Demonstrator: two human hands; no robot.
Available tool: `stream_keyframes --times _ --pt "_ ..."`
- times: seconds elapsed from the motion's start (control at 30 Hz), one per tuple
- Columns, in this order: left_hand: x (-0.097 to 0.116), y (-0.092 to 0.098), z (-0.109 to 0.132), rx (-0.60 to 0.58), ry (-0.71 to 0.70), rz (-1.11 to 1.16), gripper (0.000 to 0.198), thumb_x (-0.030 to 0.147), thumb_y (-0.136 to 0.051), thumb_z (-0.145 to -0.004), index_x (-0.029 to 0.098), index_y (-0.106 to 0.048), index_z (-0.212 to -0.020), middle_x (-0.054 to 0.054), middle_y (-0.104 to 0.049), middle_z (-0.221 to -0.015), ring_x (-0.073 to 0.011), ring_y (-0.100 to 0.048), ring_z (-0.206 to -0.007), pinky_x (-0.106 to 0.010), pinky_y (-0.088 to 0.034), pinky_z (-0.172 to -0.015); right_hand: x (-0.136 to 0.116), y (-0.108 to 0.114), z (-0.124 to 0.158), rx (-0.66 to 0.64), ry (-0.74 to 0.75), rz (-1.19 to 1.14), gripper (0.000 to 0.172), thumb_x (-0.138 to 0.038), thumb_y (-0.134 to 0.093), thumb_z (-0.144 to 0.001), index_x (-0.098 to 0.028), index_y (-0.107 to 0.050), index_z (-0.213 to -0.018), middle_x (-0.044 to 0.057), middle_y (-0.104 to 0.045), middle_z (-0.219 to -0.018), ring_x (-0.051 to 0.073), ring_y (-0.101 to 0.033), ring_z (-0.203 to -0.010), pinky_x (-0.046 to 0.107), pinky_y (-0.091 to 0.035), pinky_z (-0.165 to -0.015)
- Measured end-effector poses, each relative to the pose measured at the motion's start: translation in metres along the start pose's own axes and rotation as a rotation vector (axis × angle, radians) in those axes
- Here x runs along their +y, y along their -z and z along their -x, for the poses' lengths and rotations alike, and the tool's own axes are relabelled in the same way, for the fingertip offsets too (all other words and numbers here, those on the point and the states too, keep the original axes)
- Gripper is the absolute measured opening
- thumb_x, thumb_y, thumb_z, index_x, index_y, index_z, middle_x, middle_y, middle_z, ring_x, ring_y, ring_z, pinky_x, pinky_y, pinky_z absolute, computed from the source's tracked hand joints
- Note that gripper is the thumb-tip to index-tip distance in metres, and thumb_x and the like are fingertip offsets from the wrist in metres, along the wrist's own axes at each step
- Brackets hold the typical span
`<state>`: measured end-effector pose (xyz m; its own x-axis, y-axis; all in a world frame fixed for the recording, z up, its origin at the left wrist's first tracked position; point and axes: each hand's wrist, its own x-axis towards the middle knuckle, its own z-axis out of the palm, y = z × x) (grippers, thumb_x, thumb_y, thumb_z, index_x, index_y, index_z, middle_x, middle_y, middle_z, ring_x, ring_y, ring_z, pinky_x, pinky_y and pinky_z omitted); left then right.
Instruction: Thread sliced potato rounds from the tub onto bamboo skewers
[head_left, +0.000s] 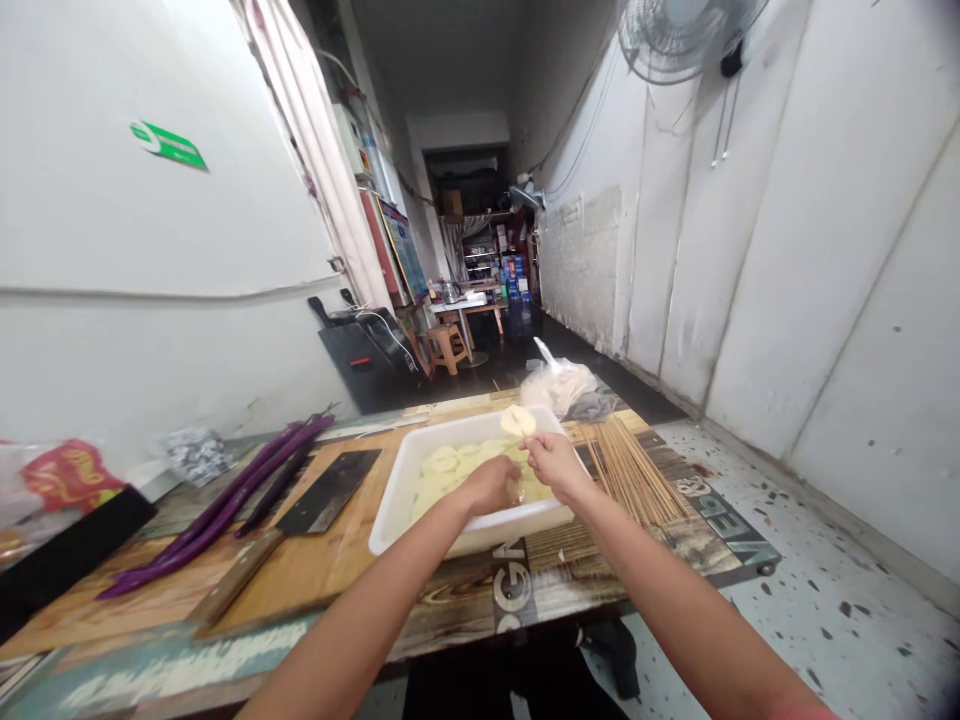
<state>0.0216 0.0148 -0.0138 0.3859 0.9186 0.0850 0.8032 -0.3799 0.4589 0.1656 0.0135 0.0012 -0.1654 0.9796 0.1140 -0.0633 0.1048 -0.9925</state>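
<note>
Gripping a potato slice (pixel 517 421), the right hand (pixel 553 464) hovers near skewers (pixel 631 472).

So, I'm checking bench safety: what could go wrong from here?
The loose pile of thin bamboo skewers lies beside the right hand, which pinches a pale round slice; a tip might prick it. The dark broad cleaver lies bare on the wooden board left of the left hand; a reach might meet its edge.

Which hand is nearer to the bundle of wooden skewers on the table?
Right. The right hand, holding a potato slice, is at the right rim of the tub, beside the skewers; the left hand is farther left, inside the tub.
</note>
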Motion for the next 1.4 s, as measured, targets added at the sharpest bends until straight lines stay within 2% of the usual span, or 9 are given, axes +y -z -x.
stream_keyframes --times 0.1,0.17,0.27,0.33,0.47,0.6,0.7,1.17,1.4 --pt "-0.003 0.011 0.005 0.071 0.179 0.287 0.024 0.035 -0.069 -0.056 0.016 -0.056 -0.052 0.001 -0.053 -0.052 -0.0150 -0.053 -0.056 -0.025 -0.042 -0.056 -0.002 -0.001 0.001 0.002 -0.024 -0.019 0.016 -0.026 -0.044 -0.071 -0.014 -0.055 -0.071 -0.009 -0.036 -0.041 0.003 -0.023 -0.032 0.018 -0.016 -0.036" --pt "-0.008 0.018 0.008 0.158 0.337 0.579 0.028 0.037 -0.071 -0.056 0.016 -0.053 -0.051 0.003 -0.048 -0.047 -0.0115 -0.049 -0.048 -0.025 -0.042 -0.052 -0.004 -0.001 0.003 -0.021 -0.042 -0.026 0.015 -0.026 -0.045 -0.071 -0.014 -0.054 -0.071 -0.009 -0.035 -0.039 0.003 -0.022 -0.031 0.017 -0.015 -0.035" --pt "-0.017 0.028 0.010 0.402 0.459 1.039 0.027 0.028 -0.076 -0.053 0.014 -0.053 -0.057 0.002 -0.052 -0.053 -0.0093 -0.051 -0.048 -0.027 -0.048 -0.057 -0.009 -0.001 0.007 -0.082 -0.054 -0.038 0.016 -0.029 -0.047 -0.072 -0.015 -0.054 -0.073 -0.010 -0.034 -0.038 0.003 -0.021 -0.030 0.017 -0.014 -0.033" --pt "-0.023 0.034 0.009 0.598 0.491 1.231 0.026 0.020 -0.077 -0.053 0.014 -0.053 -0.060 0.001 -0.055 -0.056 -0.0094 -0.054 -0.051 -0.028 -0.050 -0.062 -0.013 0.000 0.011 -0.165 -0.047 -0.028 0.017 -0.031 -0.048 -0.072 -0.016 -0.054 -0.074 -0.011 -0.034 -0.038 0.003 -0.021 -0.030 0.017 -0.014 -0.032" --pt "-0.035 0.043 0.009 0.873 0.565 1.383 0.021 0.014 -0.073 -0.058 0.014 -0.055 -0.068 0.001 -0.058 -0.061 -0.0072 -0.054 -0.051 -0.022 -0.048 -0.058 -0.016 0.002 0.017 -0.339 -0.045 0.100 0.020 -0.034 -0.047 -0.073 -0.016 -0.055 -0.075 -0.011 -0.033 -0.034 0.004 -0.021 -0.028 0.018 -0.013 -0.031" --pt "-0.045 0.050 0.010 1.064 0.675 1.398 0.021 0.015 -0.073 -0.061 0.013 -0.056 -0.073 0.003 -0.054 -0.058 -0.0044 -0.051 -0.047 -0.015 -0.037 -0.046 -0.016 0.003 0.017 -0.413 -0.045 0.210 0.022 -0.033 -0.048 -0.072 -0.014 -0.058 -0.076 -0.011 -0.030 -0.034 0.004 -0.020 -0.031 0.018 -0.012 -0.034" --pt "-0.049 0.052 0.010 1.191 0.652 1.448 0.020 0.016 -0.071 -0.064 0.013 -0.056 -0.076 0.002 -0.057 -0.061 -0.0055 -0.054 -0.050 -0.016 -0.039 -0.048 -0.016 0.004 0.015 -0.434 -0.039 0.262 0.022 -0.031 -0.047 -0.072 -0.013 -0.060 -0.075 -0.011 -0.029 -0.035 0.004 -0.020 -0.032 0.019 -0.011 -0.036" --pt "-0.038 0.053 0.009 1.245 0.584 1.445 0.012 0.010 -0.067 -0.067 0.012 -0.056 -0.072 0.001 -0.059 -0.061 -0.0051 -0.055 -0.051 -0.017 -0.043 -0.053 -0.017 0.004 0.011 -0.464 0.007 0.357 0.024 -0.028 -0.044 -0.072 -0.013 -0.062 -0.075 -0.010 -0.026 -0.038 0.005 -0.018 -0.035 0.020 -0.012 -0.038" --pt "-0.043 0.050 0.006 1.283 0.488 1.277 0.014 0.018 -0.069 -0.064 0.012 -0.061 -0.073 0.001 -0.061 -0.067 -0.0044 -0.054 -0.053 -0.018 -0.043 -0.058 -0.009 0.005 0.007 -0.481 -0.019 0.309 0.023 -0.028 -0.044 -0.072 -0.013 -0.061 -0.076 -0.011 -0.025 -0.038 0.005 -0.017 -0.034 0.019 -0.013 -0.038"
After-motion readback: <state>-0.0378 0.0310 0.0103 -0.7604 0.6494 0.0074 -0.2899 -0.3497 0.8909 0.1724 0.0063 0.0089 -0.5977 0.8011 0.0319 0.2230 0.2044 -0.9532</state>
